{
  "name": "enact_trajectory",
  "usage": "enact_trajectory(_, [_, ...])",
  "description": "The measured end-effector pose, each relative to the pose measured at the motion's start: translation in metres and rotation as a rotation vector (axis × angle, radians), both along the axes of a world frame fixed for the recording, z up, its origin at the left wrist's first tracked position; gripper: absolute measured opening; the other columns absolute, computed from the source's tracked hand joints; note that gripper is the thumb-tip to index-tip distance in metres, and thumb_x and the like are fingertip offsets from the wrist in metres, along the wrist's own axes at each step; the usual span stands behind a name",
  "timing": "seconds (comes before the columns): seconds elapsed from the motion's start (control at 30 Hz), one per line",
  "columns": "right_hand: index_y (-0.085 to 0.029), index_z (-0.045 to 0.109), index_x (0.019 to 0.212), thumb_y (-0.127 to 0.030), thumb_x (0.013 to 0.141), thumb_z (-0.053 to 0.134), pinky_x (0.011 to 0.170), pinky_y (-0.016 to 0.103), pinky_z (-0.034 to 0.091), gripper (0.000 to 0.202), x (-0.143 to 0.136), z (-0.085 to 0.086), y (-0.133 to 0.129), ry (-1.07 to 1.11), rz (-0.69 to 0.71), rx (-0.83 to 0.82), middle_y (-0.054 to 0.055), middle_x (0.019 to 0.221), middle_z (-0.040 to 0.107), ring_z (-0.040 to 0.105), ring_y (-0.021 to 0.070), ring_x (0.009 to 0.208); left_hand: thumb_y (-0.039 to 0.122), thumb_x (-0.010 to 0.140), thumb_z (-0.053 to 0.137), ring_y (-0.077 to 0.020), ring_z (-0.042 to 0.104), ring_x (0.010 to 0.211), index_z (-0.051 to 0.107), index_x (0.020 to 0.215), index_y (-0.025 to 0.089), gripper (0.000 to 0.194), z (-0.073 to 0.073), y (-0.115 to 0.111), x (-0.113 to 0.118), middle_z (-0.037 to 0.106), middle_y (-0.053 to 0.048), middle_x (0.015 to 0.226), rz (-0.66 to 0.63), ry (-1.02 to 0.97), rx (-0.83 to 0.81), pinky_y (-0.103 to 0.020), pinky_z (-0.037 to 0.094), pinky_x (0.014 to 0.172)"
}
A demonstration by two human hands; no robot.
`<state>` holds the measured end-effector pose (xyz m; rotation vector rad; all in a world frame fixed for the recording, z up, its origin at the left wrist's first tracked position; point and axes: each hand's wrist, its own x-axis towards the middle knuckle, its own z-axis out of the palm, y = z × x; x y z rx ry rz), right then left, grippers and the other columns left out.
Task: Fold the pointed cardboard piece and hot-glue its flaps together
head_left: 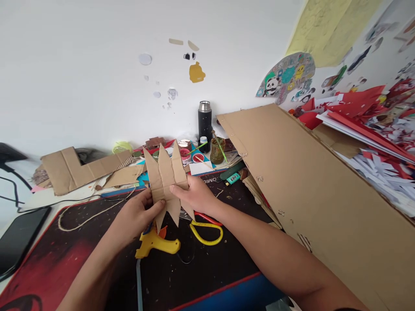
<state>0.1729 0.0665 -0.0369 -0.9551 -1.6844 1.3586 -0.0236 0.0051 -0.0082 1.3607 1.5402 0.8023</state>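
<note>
Held up over the dark mat is a piece of cardboard (167,172) cut into pointed spikes at its top and bottom, with creases across it. My left hand (142,211) grips its lower left side, thumb on the front face. My right hand (197,196) pinches its right side, thumb near the middle and the other fingers hidden behind. Just below the cardboard lies a yellow hot glue gun (158,244). Scissors with yellow and red handles (207,235) rest beside it, their blades partly hidden behind the cardboard.
A large cardboard sheet (311,181) leans along the right. Paint pots (198,158), a jar with brushes (218,149) and a black flask (204,121) stand at the back. Cardboard scraps (71,170), string (74,229) and a phone (22,237) lie left.
</note>
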Motion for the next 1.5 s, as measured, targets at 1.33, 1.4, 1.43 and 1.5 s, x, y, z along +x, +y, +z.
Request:
enact_trajectory(1.33, [-0.024,0.08,0.113,-0.037,0.095,0.077,0.093,0.037,0.061,0.022,-0.003,-0.005,0.001,-0.17,-0.14,0.048,0.007,0.112,0.085,0.079,0.0295,0.109,0.047,0.084,0.053,-0.0392,0.076,0.081,0.049,0.09,0.029,0.019,-0.001,-0.003,0.025,0.077,-0.011,0.082,0.1,0.791,0.124,-0.042,0.049,0.066])
enact_trajectory(1.4, [-0.024,0.079,0.116,-0.038,0.095,0.077,0.093,0.037,0.061,0.025,-0.003,-0.004,0.002,-0.163,-0.15,0.045,0.007,0.113,0.085,0.079,0.0295,0.11,0.047,0.084,0.054,-0.0369,0.076,0.081,0.053,0.091,0.029,0.019,-0.001,-0.002,0.025,0.077,-0.009,0.082,0.073,0.671,0.154,-0.041,0.052,0.068])
enact_trajectory(1.43, [-0.024,0.079,0.117,-0.038,0.095,0.077,0.094,0.037,0.061,0.026,-0.002,-0.004,0.002,-0.148,-0.144,0.044,0.007,0.114,0.085,0.079,0.0296,0.11,0.047,0.083,0.056,-0.0355,0.077,0.084,0.056,0.094,0.028,0.022,-0.001,-0.002,0.023,0.079,-0.008,0.085,0.055,0.556,0.173,-0.041,0.055,0.071])
enact_trajectory(1.5, [-0.024,0.079,0.12,-0.038,0.096,0.076,0.095,0.039,0.062,0.027,-0.002,-0.003,0.002,-0.108,-0.109,0.038,0.007,0.116,0.085,0.079,0.0297,0.112,0.049,0.083,0.062,-0.0339,0.078,0.093,0.064,0.105,0.025,0.032,-0.001,-0.002,0.018,0.083,-0.008,0.099,0.033,0.308,0.19,-0.042,0.06,0.08])
